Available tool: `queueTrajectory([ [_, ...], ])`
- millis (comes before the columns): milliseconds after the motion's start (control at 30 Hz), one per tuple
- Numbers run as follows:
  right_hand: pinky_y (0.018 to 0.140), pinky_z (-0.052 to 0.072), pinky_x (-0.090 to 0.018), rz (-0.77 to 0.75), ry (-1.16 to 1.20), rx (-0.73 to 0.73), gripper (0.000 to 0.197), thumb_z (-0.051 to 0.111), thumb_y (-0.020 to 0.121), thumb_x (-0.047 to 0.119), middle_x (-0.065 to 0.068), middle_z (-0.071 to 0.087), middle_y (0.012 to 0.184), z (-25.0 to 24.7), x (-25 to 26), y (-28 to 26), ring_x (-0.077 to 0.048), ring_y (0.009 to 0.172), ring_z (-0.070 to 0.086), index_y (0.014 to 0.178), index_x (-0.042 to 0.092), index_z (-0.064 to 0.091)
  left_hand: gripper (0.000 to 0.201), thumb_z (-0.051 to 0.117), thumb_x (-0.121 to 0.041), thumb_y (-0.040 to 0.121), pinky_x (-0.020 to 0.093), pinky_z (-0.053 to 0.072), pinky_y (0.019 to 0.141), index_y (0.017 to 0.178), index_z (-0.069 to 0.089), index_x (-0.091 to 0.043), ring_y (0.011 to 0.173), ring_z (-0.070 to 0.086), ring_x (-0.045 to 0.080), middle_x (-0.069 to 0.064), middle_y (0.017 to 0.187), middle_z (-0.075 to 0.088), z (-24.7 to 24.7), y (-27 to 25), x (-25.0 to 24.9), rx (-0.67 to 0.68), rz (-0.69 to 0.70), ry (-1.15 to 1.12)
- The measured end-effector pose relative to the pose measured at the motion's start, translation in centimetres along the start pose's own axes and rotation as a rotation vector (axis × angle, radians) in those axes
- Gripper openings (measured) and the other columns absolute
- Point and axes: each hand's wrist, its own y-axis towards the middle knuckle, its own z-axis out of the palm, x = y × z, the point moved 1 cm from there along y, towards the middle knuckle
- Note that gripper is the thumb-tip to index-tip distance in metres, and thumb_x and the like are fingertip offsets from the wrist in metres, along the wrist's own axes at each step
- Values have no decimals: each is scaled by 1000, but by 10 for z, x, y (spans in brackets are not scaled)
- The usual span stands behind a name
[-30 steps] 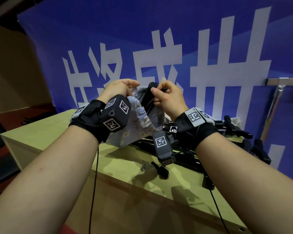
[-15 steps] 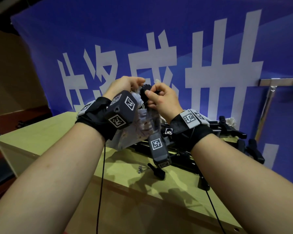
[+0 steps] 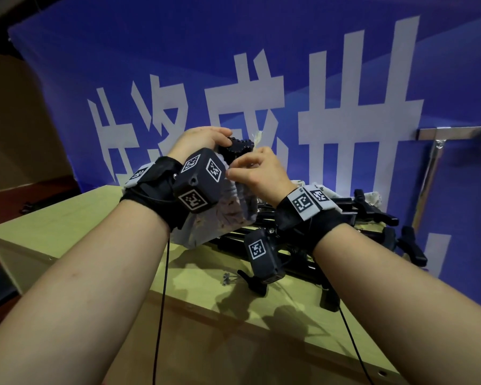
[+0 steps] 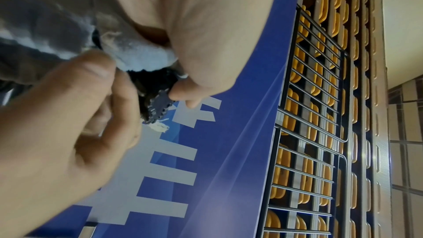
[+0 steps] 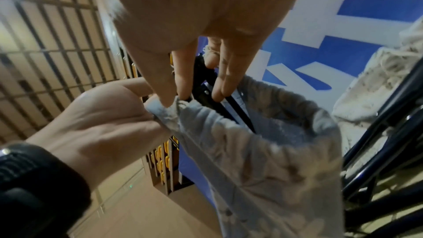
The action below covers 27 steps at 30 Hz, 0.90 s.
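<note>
I hold a pale patterned drawstring bag up above the wooden table. A black toothed part sticks out of its gathered mouth, with a frayed cord end beside it. My left hand grips the rim on the left, and a fingertip touches the toothed part. My right hand pinches the rim from the right. In the right wrist view its fingers reach down over the bag mouth, against the black piece inside. What fills the lower bag is hidden.
Black folded stands lie across the table's right side with another pale bag behind them. Small screws and a black knob lie near the front edge. A blue banner and a metal frame stand behind.
My hands have come closer together and the bag mouth has gathered tighter. The black toothed part now shows above the rim.
</note>
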Motion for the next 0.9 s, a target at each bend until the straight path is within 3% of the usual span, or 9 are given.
queueTrajectory([
  [100, 67, 39, -14, 57, -114, 75, 18, 79, 75, 30, -1, 39, 107, 4, -2, 1, -12, 99, 48, 86, 20, 69, 21, 61, 0, 84, 15, 49, 53, 83, 69, -19, 74, 64, 7, -5, 83, 66, 0, 1, 0, -4, -8, -43],
  [200, 74, 40, -16, 78, -130, 74, 30, 78, 76, 30, 6, 43, 107, 7, -4, 2, -11, 106, 48, 98, 11, 70, 23, 60, 2, 83, 15, 48, 58, 79, 68, -20, 74, 63, 5, -7, 85, 67, -1, 4, 2, -12, 5, -39],
  [333, 59, 36, -3, 34, -101, 77, 15, 70, 82, 13, 5, 47, 86, 3, 3, -1, 3, 72, 46, 93, 3, 75, 24, 59, 4, 83, 21, 51, 72, 78, 68, -18, 80, 63, 9, -4, 91, 66, -1, 4, 5, 17, 8, -72],
  [433, 55, 37, -3, 26, -17, 45, 10, 67, 81, 3, 11, 52, 70, -1, 7, -3, 5, 60, 51, 88, -1, 73, 25, 59, 5, 82, 18, 51, 64, 76, 69, -18, 79, 65, 9, -3, 87, 68, -3, 2, 4, 19, 8, -51],
  [567, 71, 46, -23, 80, 83, 78, 18, 67, 83, 6, 3, 63, 71, -5, 10, 2, -9, 71, 58, 67, 15, 66, 23, 62, -2, 84, 13, 49, 58, 82, 69, -23, 79, 64, 6, -5, 89, 68, -3, -1, 2, 18, 31, 61],
  [700, 90, 49, -38, 108, 52, 66, 20, 66, 85, 11, -7, 67, 94, -16, 14, 2, -19, 93, 62, 66, 18, 65, 21, 62, -4, 85, 14, 49, 52, 92, 69, -22, 76, 66, 10, -1, 92, 69, -1, -10, 2, 29, 18, 70],
  [767, 88, 45, -30, 101, 63, 37, 19, 64, 85, 9, -10, 68, 108, -25, 20, 1, -16, 108, 59, 67, 15, 65, 24, 61, -5, 87, 12, 46, 44, 103, 65, -21, 69, 64, 7, 0, 93, 67, -1, -12, 2, 51, -8, 72],
  [800, 79, 44, -23, 94, 62, 21, 18, 63, 86, 8, -10, 69, 106, -30, 24, 1, -13, 105, 60, 69, 13, 64, 27, 61, -6, 87, 10, 43, 40, 109, 63, -21, 63, 62, 2, -4, 90, 64, 0, -14, 3, 62, -16, 92],
  [900, 55, 38, -16, 56, 31, 17, 18, 60, 88, 8, -2, 63, 74, -40, 38, 2, 3, 56, 56, 71, 12, 60, 35, 65, -6, 83, 13, 46, 45, 115, 64, -21, 62, 63, -3, -9, 90, 63, 2, -14, 7, 75, -26, 109],
])
